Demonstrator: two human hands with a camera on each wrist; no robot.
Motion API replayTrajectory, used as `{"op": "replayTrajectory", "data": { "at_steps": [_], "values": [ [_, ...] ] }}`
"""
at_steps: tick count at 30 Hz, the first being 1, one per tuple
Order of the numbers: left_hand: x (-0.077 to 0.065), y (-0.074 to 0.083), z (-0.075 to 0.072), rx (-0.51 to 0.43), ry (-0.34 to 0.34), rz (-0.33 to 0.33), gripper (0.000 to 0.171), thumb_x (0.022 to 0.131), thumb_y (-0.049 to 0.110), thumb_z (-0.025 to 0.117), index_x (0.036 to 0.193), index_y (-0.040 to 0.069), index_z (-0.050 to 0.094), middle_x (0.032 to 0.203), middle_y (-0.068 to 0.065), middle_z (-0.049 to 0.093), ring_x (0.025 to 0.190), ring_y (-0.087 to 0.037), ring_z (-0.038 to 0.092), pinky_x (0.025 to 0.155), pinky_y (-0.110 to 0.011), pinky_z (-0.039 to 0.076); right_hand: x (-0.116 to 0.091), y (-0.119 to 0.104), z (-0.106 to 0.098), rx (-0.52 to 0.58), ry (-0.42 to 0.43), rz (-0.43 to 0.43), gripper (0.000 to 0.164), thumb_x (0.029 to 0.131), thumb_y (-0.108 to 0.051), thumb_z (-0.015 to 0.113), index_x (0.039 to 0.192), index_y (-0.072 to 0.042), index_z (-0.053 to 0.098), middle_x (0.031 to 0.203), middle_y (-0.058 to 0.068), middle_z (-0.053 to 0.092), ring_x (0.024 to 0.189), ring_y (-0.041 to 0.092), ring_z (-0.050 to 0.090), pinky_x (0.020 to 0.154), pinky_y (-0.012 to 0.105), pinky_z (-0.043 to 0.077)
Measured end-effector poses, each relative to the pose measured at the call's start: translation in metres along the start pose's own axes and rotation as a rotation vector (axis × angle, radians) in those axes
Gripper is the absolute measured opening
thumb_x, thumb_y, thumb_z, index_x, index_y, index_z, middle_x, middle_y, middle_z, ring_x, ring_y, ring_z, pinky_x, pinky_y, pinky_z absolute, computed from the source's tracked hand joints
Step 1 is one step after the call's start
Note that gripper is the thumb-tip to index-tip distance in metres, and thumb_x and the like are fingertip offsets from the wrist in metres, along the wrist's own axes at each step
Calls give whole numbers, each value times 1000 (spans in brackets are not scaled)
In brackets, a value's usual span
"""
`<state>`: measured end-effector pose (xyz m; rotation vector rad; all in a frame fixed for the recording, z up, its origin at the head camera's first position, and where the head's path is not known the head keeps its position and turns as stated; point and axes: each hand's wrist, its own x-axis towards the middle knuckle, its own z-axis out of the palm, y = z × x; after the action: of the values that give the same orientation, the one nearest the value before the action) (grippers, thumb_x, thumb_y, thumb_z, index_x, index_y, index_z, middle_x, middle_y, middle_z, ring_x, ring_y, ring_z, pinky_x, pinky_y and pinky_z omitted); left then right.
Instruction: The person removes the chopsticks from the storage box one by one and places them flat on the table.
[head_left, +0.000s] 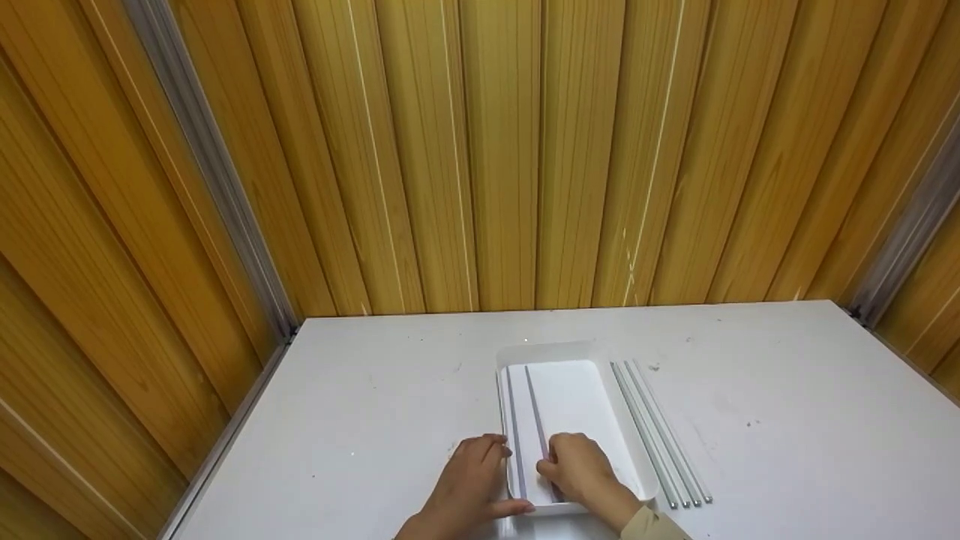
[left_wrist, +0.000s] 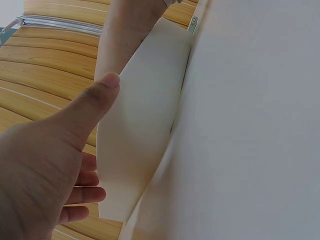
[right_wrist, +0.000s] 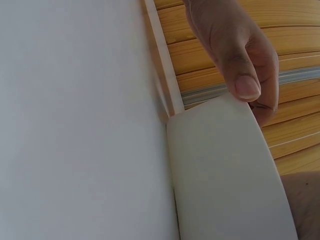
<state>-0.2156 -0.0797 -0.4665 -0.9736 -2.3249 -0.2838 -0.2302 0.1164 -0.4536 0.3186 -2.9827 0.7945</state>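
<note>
A shallow white tray (head_left: 577, 420) lies on the table. My left hand (head_left: 474, 476) holds its near left corner, the thumb along the front rim and the fingers at the left side. In the left wrist view, the left hand's thumb (left_wrist: 102, 87) rests on the rim of the tray wall (left_wrist: 142, 105). Inside the tray are two thin grey rods: the left rod (head_left: 515, 427) lies along the left wall, and the second rod (head_left: 534, 397) slants beside it. My right hand (head_left: 581, 469), fingers curled, grips the second rod near its front end. The right wrist view hides that grasp behind the tray wall (right_wrist: 225, 170).
Several pale, shiny rods (head_left: 660, 435) lie side by side just right of the tray. The white table (head_left: 360, 420) meets a wood-patterned wall (head_left: 502, 150) at its back edge. A metal post (head_left: 217, 165) stands at the left corner.
</note>
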Motion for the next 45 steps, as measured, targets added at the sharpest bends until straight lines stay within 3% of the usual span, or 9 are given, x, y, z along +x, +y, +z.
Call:
{"op": "replayTrajectory", "data": {
  "at_steps": [13,19,26,45],
  "values": [
    [3,1,-5,-4,-71,-39,66,76,68,60,103,8,60,113,-4,63,104,-18,59,89,-30,52,0,-1,-12,11,18,-14,21,78,-17,65,62,-12,51,56,-5,47,51,10,43,46,21,33],
    [2,1,-6,9,-63,-37,67,74,68,60,103,8,61,110,-3,63,103,-17,59,89,-29,53,-1,2,-15,28,6,-8,22,79,-16,64,62,-12,50,55,-5,45,51,9,43,46,19,33],
    [2,1,-7,-3,-129,-81,69,73,69,61,104,8,61,112,-3,63,104,-17,59,91,-30,52,0,4,-21,33,21,33,22,78,-15,63,61,-13,49,55,-6,45,52,9,43,47,20,31],
    [4,4,-5,-18,-158,-103,68,75,70,61,104,9,61,115,-4,63,105,-19,59,91,-32,52,-2,13,-35,29,20,90,21,78,-14,63,62,-12,50,57,-4,46,54,11,45,50,22,34]
  ]
}}
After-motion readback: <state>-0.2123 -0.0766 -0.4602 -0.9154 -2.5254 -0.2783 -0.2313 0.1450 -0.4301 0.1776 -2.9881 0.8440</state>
